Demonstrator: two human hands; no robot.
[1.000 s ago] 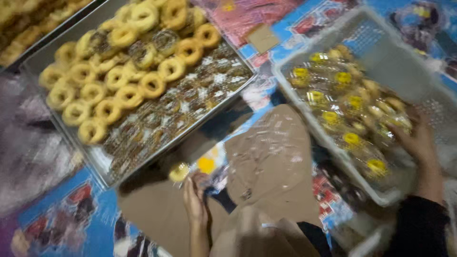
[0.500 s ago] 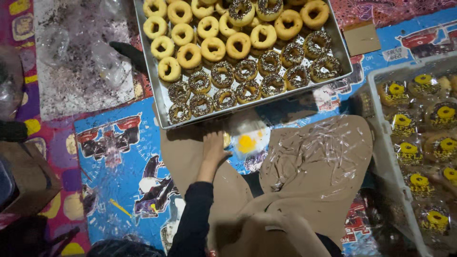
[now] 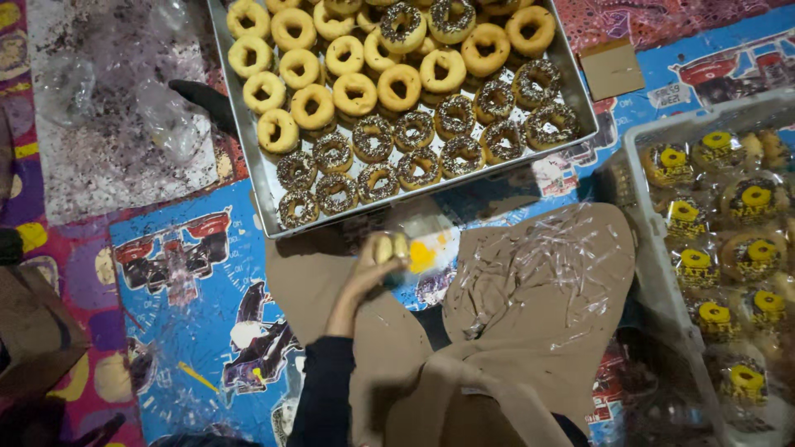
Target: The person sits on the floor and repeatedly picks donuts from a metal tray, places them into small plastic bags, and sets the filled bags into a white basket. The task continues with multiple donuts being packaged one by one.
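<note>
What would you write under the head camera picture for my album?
A left hand holds a clear bag with a doughnut below a metal tray of plain and sprinkled doughnuts.

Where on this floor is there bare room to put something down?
The blue printed mat left of the left hand is bare, below the doughnut tray. Brown cloth between tray and white crate is open but littered with plastic strips. Tray and crate are packed full.

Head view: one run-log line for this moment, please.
left hand: holds plain ring doughnut in clear plastic wrapper | right hand: not in view | metal tray of plain and chocolate-sprinkled doughnuts: just ahead | white crate of wrapped doughnuts: right
</note>
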